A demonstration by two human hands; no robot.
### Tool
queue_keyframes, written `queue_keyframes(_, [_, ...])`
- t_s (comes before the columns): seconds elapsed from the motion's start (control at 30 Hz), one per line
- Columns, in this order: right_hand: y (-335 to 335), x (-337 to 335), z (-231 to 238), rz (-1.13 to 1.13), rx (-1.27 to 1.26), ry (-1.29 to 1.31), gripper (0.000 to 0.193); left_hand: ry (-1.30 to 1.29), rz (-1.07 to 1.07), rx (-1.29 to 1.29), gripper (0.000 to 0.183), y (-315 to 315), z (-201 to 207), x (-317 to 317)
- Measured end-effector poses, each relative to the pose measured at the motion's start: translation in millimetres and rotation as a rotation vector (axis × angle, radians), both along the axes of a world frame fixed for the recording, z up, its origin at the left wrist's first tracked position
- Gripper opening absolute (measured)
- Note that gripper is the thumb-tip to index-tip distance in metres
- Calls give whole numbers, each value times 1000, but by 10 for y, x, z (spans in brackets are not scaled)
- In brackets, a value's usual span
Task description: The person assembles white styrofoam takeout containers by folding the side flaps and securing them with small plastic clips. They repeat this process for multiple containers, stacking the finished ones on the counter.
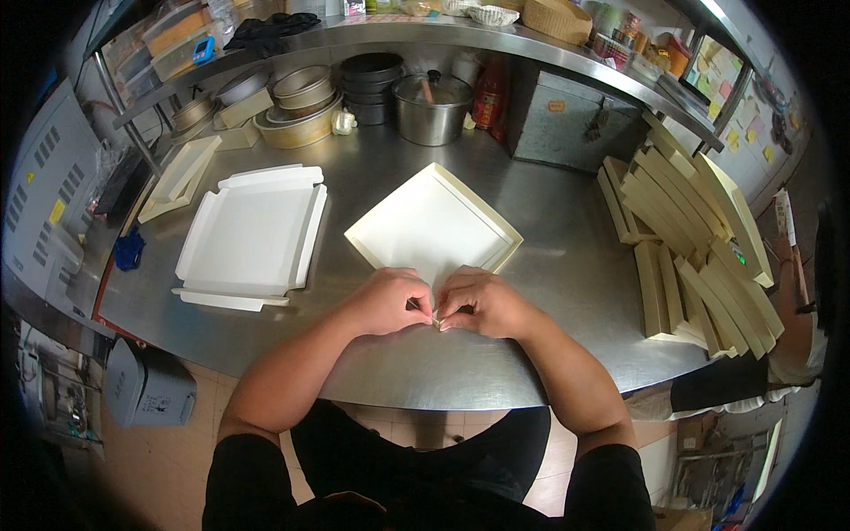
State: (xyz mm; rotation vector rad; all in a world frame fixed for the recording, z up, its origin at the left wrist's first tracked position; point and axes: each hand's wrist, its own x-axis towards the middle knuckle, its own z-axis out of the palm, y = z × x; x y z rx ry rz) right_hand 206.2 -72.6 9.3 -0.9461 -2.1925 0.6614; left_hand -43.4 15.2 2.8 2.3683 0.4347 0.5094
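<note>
Thumbs and fingers of our left hand [394, 301] and right hand [482, 303] pinch closed, side by side, at the near corner of a cream tray [434, 221], with a bit of its edge caught between the tips. The 2 hands almost meet, and our fingers hide most of that corner, so we cannot tell how its walls join there. The tray lies open side up on the steel table [381, 376], straight in front of us, turned so that 1 corner points our way and the 2 far walls stand upright.

To our left, well apart from our hands, lies a white tray [252, 234] with flaps sticking out at its edges. A blue cloth [128, 250] sits at the left edge of the table. To our right we have a loose pile of trays [677, 208], many of them tilted.

Along the back, left to right, we see round tins [297, 131], dark pans [370, 88], a lidded pot [431, 124], a red bottle [487, 97] and a grey metal box [571, 119]. Above them runs a shelf [398, 34] bearing a basket [558, 19]. Down to our left, a grey bin [164, 394] stands on the floor.
</note>
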Motion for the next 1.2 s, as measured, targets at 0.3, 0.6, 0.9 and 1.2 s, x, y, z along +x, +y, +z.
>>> queue_keyframes(0.3, [-23,-25,4,8,-13,-149,16,-27,-82,117,16,24,20,-8])
queue_keyframes(0.6, [-52,59,-12,-226,59,-308,41,6,-52,288,26,-84,-19,9])
queue_keyframes(0.9, [-57,200,51,-598,477,157,35,22,351,711,17,-19,351,-111])
queue_keyframes(1.2, [67,240,-194,-653,213,34,25,-50,977,797,22,1212,1013,-2293])
